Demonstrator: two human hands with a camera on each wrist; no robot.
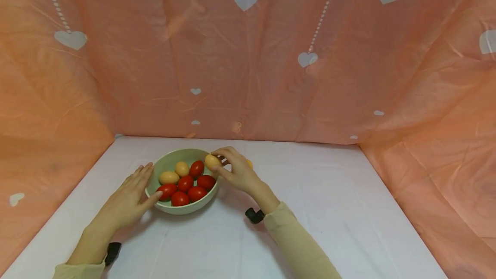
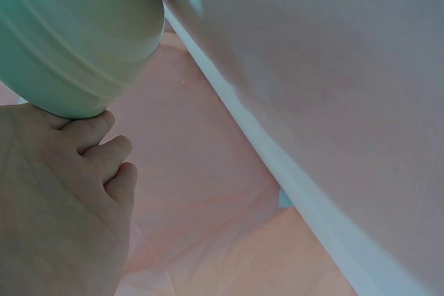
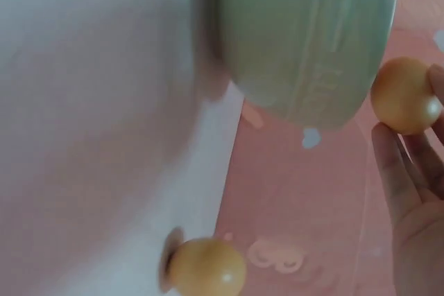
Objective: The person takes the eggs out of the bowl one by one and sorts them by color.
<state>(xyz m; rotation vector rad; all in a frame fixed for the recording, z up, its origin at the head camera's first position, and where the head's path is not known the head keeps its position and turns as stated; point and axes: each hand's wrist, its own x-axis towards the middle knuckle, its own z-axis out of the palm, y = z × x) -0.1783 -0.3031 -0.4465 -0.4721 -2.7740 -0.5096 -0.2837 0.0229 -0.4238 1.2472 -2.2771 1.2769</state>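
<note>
Sharing the bowl [image 1: 182, 210] are red ovals [image 1: 185, 183] and yellow ovals [image 1: 168, 178]

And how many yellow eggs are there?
4: one egg and another egg in the bowl, a third egg in the right hand, a fourth egg on the table beyond that hand. More might be hidden.

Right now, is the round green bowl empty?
Not empty: six red egg-shaped objects and two yellow egg-shaped objects lie inside the bowl.
</note>
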